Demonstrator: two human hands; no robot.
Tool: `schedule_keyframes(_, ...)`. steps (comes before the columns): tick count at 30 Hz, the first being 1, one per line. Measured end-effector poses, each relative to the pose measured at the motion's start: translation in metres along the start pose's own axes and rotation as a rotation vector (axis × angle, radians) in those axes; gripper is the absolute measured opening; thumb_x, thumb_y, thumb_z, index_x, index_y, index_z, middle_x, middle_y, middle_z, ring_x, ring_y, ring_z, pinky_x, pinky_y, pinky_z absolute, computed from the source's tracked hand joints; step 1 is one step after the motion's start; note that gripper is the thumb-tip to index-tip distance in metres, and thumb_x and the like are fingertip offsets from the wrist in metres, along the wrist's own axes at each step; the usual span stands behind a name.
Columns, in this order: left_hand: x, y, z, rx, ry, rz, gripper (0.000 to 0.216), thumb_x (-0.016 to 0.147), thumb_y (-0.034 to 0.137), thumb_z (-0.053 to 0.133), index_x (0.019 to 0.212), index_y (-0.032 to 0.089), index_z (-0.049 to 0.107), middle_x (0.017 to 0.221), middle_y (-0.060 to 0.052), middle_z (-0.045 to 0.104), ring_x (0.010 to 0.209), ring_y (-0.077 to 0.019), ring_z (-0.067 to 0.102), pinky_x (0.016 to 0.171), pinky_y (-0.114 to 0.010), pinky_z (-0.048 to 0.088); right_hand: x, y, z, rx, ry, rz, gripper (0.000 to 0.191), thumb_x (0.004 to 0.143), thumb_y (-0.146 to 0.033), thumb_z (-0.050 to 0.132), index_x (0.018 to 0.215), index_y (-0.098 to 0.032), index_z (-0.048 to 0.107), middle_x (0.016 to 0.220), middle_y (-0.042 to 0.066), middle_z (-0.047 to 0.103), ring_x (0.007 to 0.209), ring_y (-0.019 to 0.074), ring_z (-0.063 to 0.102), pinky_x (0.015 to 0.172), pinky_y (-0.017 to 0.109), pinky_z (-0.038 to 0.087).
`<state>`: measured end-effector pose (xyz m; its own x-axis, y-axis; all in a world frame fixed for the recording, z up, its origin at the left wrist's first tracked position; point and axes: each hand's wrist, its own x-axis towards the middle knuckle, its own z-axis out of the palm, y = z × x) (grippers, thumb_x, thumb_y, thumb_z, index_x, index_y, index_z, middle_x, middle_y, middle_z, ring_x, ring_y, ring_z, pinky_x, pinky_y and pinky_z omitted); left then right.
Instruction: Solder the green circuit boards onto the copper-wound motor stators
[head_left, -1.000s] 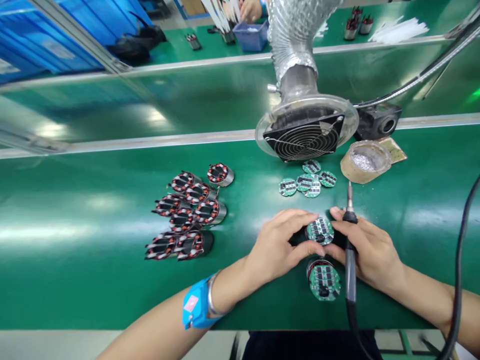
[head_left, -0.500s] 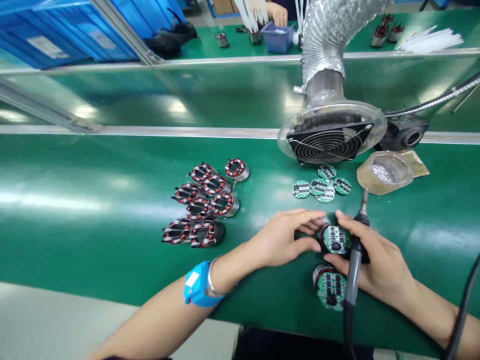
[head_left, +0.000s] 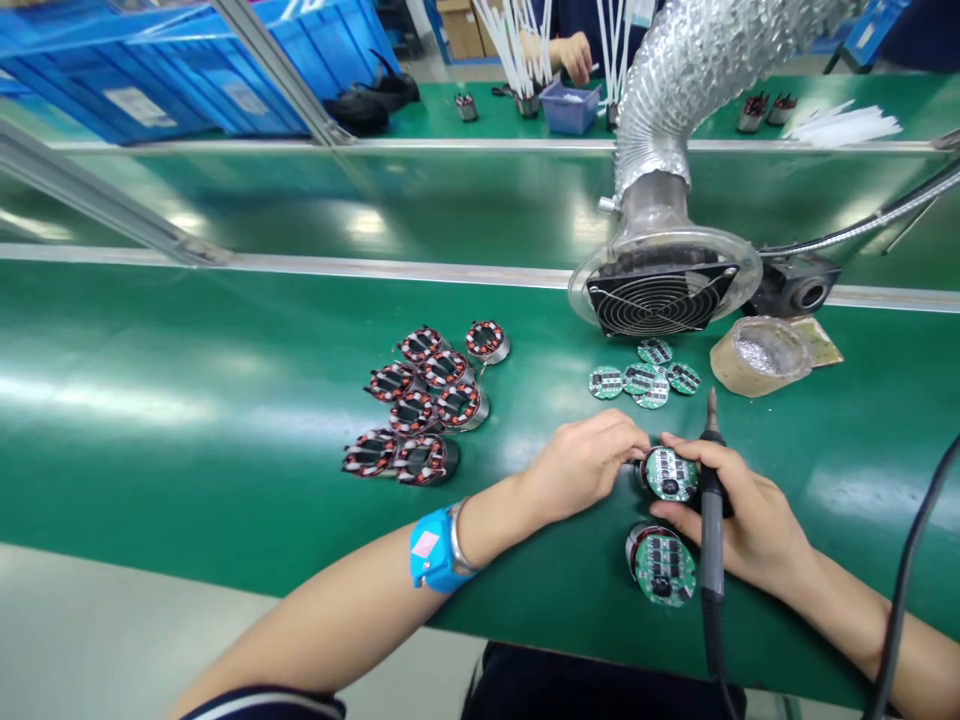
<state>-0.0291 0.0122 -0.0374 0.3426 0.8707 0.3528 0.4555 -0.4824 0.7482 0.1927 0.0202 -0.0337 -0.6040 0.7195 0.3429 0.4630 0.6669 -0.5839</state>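
My right hand [head_left: 750, 510] grips a motor stator topped with a round green circuit board [head_left: 672, 474], thumb and fingers on its sides. A soldering iron [head_left: 712, 520] also rests in that hand, tip pointing away from me. My left hand [head_left: 589, 462] is closed in a pinch at the stator's left edge; what lies between its fingertips is hidden. A blue wrist strap [head_left: 436, 552] circles my left wrist. Just nearer to me stands a second stator with a circuit board [head_left: 666, 570] on top, touched by neither hand.
Several bare stators [head_left: 459, 405] stand grouped at left. Several loose circuit boards [head_left: 639, 378] lie beyond my hands, beside a tub [head_left: 757, 358] of silvery material. A fume extractor [head_left: 660, 300] hangs low over the bench. Across the divider, another person's hand [head_left: 576, 58] is near a small bin [head_left: 570, 108].
My left hand's fingers have gone from spread to pinched together at the stator's left edge. My right hand still holds the stator and soldering iron. The camera view has shifted slightly.
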Motion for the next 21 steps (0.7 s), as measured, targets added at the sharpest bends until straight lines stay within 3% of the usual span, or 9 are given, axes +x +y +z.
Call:
schedule_keyframes(2,-0.002,0.006,-0.001,-0.089,-0.041,-0.164,0.017,0.092,0.02,0.049,0.092,0.016,0.065,0.085,-0.006,0.068,0.08,-0.0148,0.064,0.073,-0.027,0.054,0.0,0.001,0.001,-0.005,-0.005,0.004,0.048,0.088,-0.032,0.066,0.128,-0.021,0.043,0.124,0.012,0.065,0.109,0.0232,0.066,0.091,0.035,0.058)
schedule_keyframes(6,0.002,0.018,0.0,-0.486,-0.155,-0.71,0.023,0.092,0.036,0.05,0.084,0.015,0.055,0.058,0.002,0.059,0.044,-0.0088,0.055,0.042,-0.018,0.045,0.0,0.001,0.001,-0.022,-0.007,-0.004,0.046,0.088,-0.033,0.065,0.127,-0.02,0.044,0.123,0.012,0.065,0.109,0.023,0.066,0.09,0.034,0.058)
schedule_keyframes(9,0.014,0.021,0.0,-0.595,-0.23,-0.911,0.027,0.091,0.037,0.049,0.076,0.016,0.049,0.053,0.005,0.054,0.036,-0.0073,0.051,0.034,-0.015,0.04,0.0,0.0,0.0,-0.026,-0.001,-0.012,0.046,0.088,-0.032,0.066,0.127,-0.019,0.045,0.123,0.013,0.065,0.11,0.023,0.065,0.091,0.034,0.058)
schedule_keyframes(12,0.026,0.021,-0.003,-0.633,-0.332,-1.002,0.023,0.088,0.026,0.047,0.068,0.016,0.047,0.053,0.006,0.051,0.035,-0.0069,0.05,0.031,-0.015,0.038,0.001,0.0,0.0,-0.032,0.0,-0.02,0.047,0.088,-0.031,0.065,0.128,-0.02,0.044,0.123,0.013,0.065,0.108,0.0232,0.066,0.089,0.034,0.058)
schedule_keyframes(15,0.033,0.022,-0.007,-0.627,-0.36,-1.007,0.017,0.083,0.018,0.047,0.066,0.015,0.048,0.051,0.006,0.05,0.034,-0.0052,0.045,0.031,-0.014,0.035,0.001,0.0,0.0,-0.033,-0.004,-0.024,0.048,0.088,-0.032,0.065,0.129,-0.021,0.044,0.123,0.013,0.065,0.108,0.0241,0.067,0.088,0.036,0.059)
schedule_keyframes(21,0.033,0.021,-0.012,-0.447,-0.415,-0.936,0.013,0.082,0.024,0.048,0.072,0.016,0.051,0.055,0.006,0.054,0.036,-0.0049,0.048,0.031,-0.012,0.033,0.002,-0.001,0.0,-0.032,-0.001,-0.023,0.047,0.088,-0.032,0.065,0.128,-0.021,0.044,0.122,0.012,0.066,0.107,0.0246,0.067,0.088,0.036,0.06)
